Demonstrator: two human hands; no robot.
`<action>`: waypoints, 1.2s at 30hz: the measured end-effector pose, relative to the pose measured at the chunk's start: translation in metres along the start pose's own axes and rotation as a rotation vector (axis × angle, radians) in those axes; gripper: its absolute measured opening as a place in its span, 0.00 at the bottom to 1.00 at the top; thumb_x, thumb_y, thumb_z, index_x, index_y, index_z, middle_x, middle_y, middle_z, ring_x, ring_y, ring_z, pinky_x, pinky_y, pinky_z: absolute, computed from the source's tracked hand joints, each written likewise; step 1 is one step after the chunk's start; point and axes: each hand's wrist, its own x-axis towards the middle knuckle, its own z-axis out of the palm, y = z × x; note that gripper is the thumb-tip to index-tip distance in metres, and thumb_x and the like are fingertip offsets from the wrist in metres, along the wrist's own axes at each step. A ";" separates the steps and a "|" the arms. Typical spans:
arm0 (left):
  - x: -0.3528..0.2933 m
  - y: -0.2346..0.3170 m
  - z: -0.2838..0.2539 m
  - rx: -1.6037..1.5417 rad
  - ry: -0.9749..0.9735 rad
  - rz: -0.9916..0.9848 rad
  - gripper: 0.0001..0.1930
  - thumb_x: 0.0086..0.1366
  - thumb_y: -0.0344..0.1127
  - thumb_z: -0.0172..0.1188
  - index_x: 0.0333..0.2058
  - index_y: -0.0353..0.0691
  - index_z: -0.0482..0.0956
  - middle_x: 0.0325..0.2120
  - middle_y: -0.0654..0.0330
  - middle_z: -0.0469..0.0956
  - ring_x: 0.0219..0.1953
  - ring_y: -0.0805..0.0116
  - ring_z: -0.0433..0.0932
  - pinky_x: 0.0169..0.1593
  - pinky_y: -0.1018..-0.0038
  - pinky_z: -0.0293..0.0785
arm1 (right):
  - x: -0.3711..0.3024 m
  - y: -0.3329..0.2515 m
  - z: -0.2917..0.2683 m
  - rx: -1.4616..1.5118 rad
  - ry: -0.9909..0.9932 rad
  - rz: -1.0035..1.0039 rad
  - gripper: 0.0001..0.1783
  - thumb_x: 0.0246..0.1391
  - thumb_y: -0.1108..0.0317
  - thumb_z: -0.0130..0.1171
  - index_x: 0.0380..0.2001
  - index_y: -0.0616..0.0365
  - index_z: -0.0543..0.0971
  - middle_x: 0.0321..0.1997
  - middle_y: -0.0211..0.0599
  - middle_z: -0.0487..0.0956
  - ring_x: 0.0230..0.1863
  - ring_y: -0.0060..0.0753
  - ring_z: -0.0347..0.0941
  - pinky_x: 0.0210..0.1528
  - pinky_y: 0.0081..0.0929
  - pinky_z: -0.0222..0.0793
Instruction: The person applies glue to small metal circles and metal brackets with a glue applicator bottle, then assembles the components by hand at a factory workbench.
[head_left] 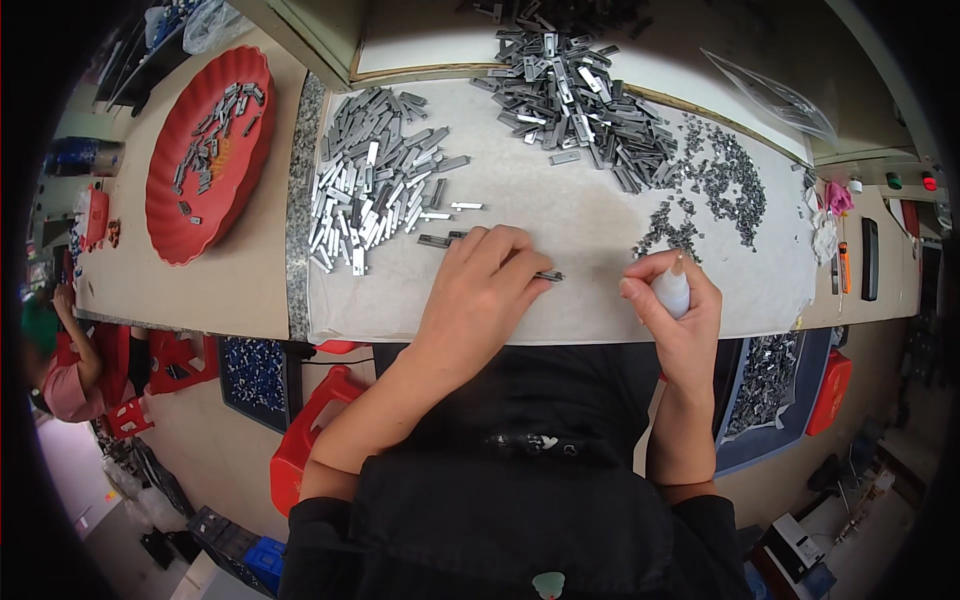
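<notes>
My left hand [482,275] rests on the white-covered worktop, its fingers closed around a small dark metal part [550,275] whose end pokes out past the fingertips. Beside its knuckles lie a few loose metal strips [433,240]. A white squeeze bottle with a narrow tip [673,294] is held in my right hand [695,325]. The thumb and forefinger of that hand come close together; whether a tiny piece sits between them I cannot tell. Just beyond the right hand spread many tiny dark metal pieces [735,185]. A pile of silvery metal strips [370,170] lies to the left.
A larger heap of metal strips [570,100] spills from under the shelf at the back. At left stands a red fluted tray [255,150] with some strips. An orange pen-like tool [845,268] and a black case [869,260] lie far right. Bins of parts flank me below, near a red stool [300,440].
</notes>
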 end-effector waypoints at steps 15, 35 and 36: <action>-0.011 0.007 0.010 -0.940 -0.013 -0.420 0.05 0.52 0.24 0.57 0.30 0.33 0.75 0.26 0.60 0.77 0.30 0.75 0.75 0.35 0.82 0.69 | 0.009 0.010 0.015 0.477 -0.310 0.141 0.04 0.45 0.73 0.57 0.26 0.61 0.75 0.21 0.27 0.73 0.20 0.12 0.63 0.20 0.11 0.57; -0.016 -0.001 0.007 -1.127 -0.039 -0.373 0.04 0.53 0.23 0.57 0.29 0.32 0.74 0.27 0.59 0.76 0.31 0.75 0.74 0.37 0.80 0.69 | 0.007 0.005 0.026 0.608 -0.351 0.205 0.03 0.46 0.73 0.56 0.24 0.61 0.73 0.19 0.29 0.71 0.17 0.14 0.63 0.17 0.12 0.58; -0.016 -0.001 0.007 -1.117 -0.046 -0.369 0.04 0.53 0.24 0.57 0.29 0.32 0.74 0.27 0.59 0.76 0.31 0.75 0.74 0.37 0.80 0.69 | 0.007 0.007 0.026 0.609 -0.357 0.184 0.03 0.46 0.74 0.56 0.24 0.61 0.73 0.19 0.29 0.71 0.18 0.14 0.63 0.18 0.12 0.58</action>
